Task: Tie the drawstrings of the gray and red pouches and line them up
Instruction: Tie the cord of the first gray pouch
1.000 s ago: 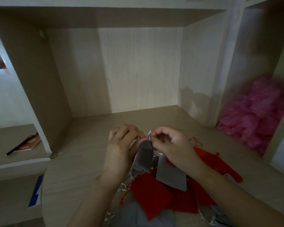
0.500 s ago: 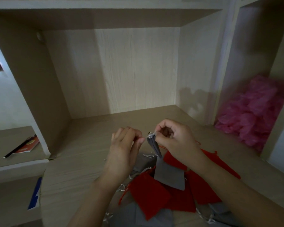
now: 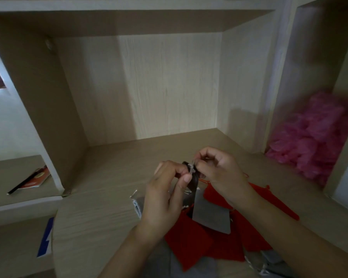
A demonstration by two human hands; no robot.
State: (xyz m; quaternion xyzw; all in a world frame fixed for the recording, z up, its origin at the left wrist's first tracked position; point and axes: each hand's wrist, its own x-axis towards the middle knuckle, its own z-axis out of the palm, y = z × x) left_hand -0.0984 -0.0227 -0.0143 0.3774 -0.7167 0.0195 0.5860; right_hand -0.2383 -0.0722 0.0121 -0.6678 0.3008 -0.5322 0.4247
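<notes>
L hand [image 3: 167, 189] pinches the drawstring [image 3: 191, 169] of the gray pouch [image 3: 211, 215] from 9 o'clock, R hand [image 3: 219, 173] pinches it from 3, equally near. Pouch hangs neck-up, long axis toward 6, over red pouches [image 3: 189, 245] on desk [image 3: 109, 197].

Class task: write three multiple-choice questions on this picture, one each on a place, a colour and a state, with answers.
1. Where is the pink heap? A) right compartment B) left shelf C) on the desk
2. What colour is the pouch held up? A) red B) gray C) pink
3. What are the left hand and right hand doing? A) lying flat B) pinching the pouch's top C) holding a pencil
Answers: 1 A, it fills the nook at right; 2 B, gray cloth hangs below the hands; 3 B, both curl at its top.
</notes>
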